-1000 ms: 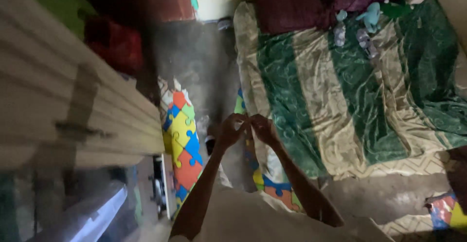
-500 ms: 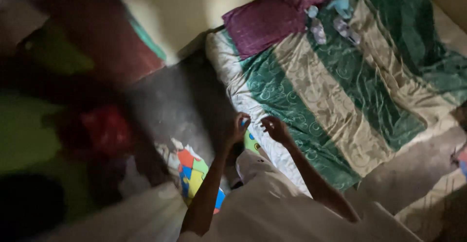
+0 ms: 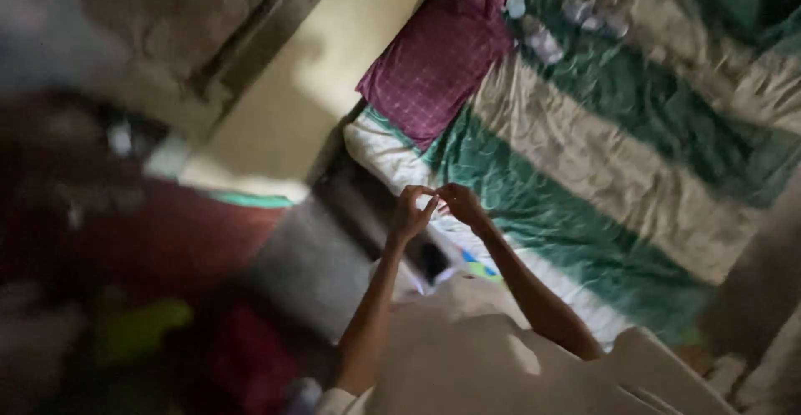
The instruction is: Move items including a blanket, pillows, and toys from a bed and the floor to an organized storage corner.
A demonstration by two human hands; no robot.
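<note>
My left hand (image 3: 410, 212) and my right hand (image 3: 460, 202) are raised together in front of me, fingertips touching each other. Whether anything small sits between the fingers is too blurred to tell. Below and beyond them lies a bed with a green and beige striped blanket (image 3: 634, 165). A maroon checked pillow (image 3: 442, 60) rests at the bed's head, up and right of my hands. My light-coloured garment (image 3: 492, 365) fills the lower middle of the view.
A pale yellow wall (image 3: 309, 90) stands left of the pillow. Grey floor (image 3: 309, 269) shows beside the bed. Red and green blurred shapes (image 3: 192, 340) lie at lower left. Small bottles or toys (image 3: 542, 40) rest on the blanket near the pillow.
The view has swung left and tilted, so the bed now sits further right and the colourful puzzle mat is nearly out of sight. My hands stay joined in front of me.
</note>
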